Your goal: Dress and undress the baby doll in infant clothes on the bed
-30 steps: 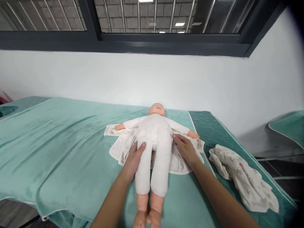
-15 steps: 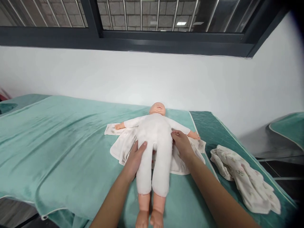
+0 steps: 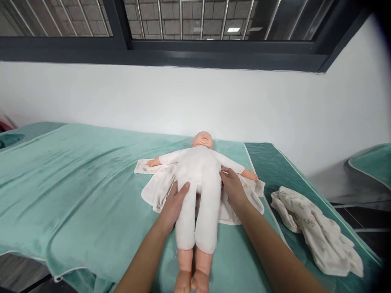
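Note:
A baby doll (image 3: pixel 198 167) with a white cloth body lies on its back, head toward the wall and bare feet toward me. My left hand (image 3: pixel 175 203) grips its hip and thigh on the left, thumb on top and the other fingers hidden beneath. On the opposite side, my right hand (image 3: pixel 232 185) is closed at the doll's hip; its fingertips are partly hidden behind the body. Under the doll a white baby shirt (image 3: pixel 159 189) is spread out, its sleeves reaching left and right beneath the arms.
A crumpled white printed baby garment (image 3: pixel 320 232) lies to the right on a darker green cover. The padded table is draped in a light green sheet (image 3: pixel 91 191). Behind it rise a white wall (image 3: pixel 152 97) and a dark-framed barred window (image 3: pixel 198 53).
Almost nothing differs. Both hands keep their places at the doll's hips, and the doll lies as before; my right forearm has shifted very slightly.

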### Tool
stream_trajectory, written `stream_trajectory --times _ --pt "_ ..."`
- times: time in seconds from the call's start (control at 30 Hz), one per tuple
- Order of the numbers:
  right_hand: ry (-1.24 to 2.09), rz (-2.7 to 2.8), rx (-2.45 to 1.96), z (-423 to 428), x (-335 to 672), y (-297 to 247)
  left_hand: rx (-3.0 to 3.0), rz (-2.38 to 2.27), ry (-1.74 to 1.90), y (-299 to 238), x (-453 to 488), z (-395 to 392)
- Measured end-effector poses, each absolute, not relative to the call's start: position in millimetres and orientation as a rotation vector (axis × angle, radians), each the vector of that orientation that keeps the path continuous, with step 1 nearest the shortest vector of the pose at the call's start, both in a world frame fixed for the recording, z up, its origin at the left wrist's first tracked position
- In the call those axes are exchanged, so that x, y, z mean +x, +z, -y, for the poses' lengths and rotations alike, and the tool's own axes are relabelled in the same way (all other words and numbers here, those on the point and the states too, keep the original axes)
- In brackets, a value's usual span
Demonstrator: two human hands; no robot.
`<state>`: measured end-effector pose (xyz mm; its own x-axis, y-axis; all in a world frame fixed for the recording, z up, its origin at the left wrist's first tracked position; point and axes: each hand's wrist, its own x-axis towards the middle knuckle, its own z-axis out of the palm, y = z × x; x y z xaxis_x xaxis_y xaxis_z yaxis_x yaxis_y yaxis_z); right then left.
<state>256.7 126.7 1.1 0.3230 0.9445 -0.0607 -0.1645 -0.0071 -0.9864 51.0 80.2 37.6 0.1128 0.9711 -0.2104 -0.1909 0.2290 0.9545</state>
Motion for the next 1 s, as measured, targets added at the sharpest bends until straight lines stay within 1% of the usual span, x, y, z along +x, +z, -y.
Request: stream_trajectory --times 0.1,0.2,0.57,1.0 --pt "1.052 0.777 -1.247 -127 259 0 0.928 -1.065 1.065 35 50 -81" --pt "0.955 0.753 -1.322 -126 264 -3 0.919 -1.047 1.039 33 49 -82" --pt "0.797 0.885 -1.493 -114 266 0 0.881 -1.021 1.022 32 47 -81" --pt "1.066 0.852 -1.296 -117 266 0 0.867 -1.002 1.041 36 49 -81"
